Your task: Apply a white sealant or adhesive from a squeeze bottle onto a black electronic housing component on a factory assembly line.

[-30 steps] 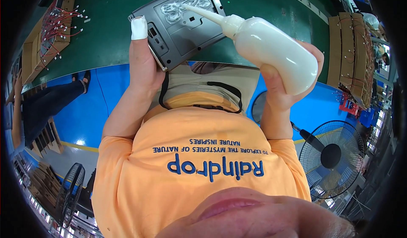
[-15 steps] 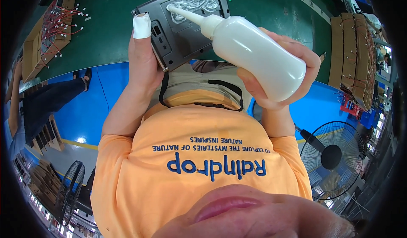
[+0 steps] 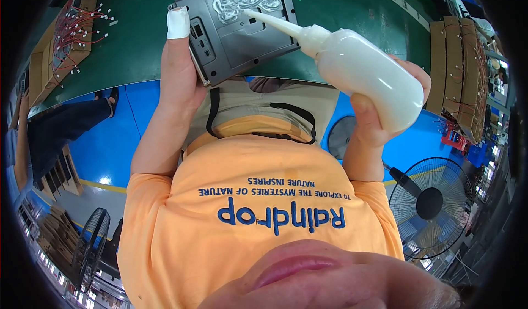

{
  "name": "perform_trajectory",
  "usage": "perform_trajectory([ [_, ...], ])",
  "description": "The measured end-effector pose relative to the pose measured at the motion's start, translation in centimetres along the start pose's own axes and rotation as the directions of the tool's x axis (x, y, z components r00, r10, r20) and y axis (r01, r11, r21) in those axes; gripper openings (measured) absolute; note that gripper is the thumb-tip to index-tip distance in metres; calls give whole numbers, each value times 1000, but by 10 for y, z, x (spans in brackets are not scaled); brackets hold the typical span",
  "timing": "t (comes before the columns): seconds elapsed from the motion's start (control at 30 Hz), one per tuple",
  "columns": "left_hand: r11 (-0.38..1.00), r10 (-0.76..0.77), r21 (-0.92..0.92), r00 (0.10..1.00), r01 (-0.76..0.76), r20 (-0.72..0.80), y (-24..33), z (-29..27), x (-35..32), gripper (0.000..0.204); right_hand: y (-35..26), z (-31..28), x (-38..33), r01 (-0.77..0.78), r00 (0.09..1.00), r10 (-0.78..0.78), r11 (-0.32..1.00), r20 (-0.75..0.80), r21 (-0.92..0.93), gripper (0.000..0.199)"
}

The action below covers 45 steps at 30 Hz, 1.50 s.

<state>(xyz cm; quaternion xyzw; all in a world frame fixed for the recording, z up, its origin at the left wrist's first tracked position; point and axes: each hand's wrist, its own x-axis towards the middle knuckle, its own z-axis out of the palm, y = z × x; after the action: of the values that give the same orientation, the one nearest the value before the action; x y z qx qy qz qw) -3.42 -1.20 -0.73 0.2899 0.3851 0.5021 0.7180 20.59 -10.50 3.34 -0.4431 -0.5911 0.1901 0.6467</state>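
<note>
My left hand (image 3: 181,67) grips the left edge of a dark grey plastic housing (image 3: 231,48), with a white covering on its thumb. The housing has ports along its left side and a recessed panel. A wavy layer of clear, wet-looking glue (image 3: 247,0) lies across the upper part of that panel. In my right hand (image 3: 374,114) is a white squeeze bottle (image 3: 368,72), tilted so its long tapered nozzle points up and left. The nozzle tip appears at the lower edge of the glue; whether it touches cannot be told. My right fingers wrap behind the bottle.
A green worktable (image 3: 341,12) lies under and beyond the housing. Cardboard boxes with red-wired connectors stand at its left (image 3: 82,39) and right (image 3: 454,67). A black fan (image 3: 429,202) is at the lower right, another fan (image 3: 93,243) at the lower left. Another person's legs (image 3: 71,122) show at left.
The bottle has moved right and slightly down, its nozzle leaving the left end of the glue for its lower edge. My left hand and the housing have shifted slightly left.
</note>
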Motion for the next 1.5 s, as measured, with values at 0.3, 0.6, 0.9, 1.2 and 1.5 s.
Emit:
perform_trajectory([
  [0.3, 1000, 3, 11, 995, -2, -96, 7, -9, 16, 55, 11, 4, -6, 32, 994, -41, 995, 99, 97, 73],
  [0.6, 1000, -9, -27, 992, 5, -127, 5, -13, 15, 53, 13, 5, -7, 178, 964, -158, 981, 214, -77, 75],
  [0.9, 1000, -1, 11, 989, 2, -148, 5, -5, 12, 57, 9, 7, -9, 180, 957, -136, 971, 255, -156, 73],
  [1.2, 1000, -26, -16, 991, 25, -133, 5, -8, 14, 57, 11, 4, -11, 133, 970, -112, 987, 215, -90, 72],
  [1.5, 1000, -10, -1, 991, 10, -130, 5, -10, 15, 56, 10, 6, -11, 116, 978, -96, 988, 183, -101, 73],
])
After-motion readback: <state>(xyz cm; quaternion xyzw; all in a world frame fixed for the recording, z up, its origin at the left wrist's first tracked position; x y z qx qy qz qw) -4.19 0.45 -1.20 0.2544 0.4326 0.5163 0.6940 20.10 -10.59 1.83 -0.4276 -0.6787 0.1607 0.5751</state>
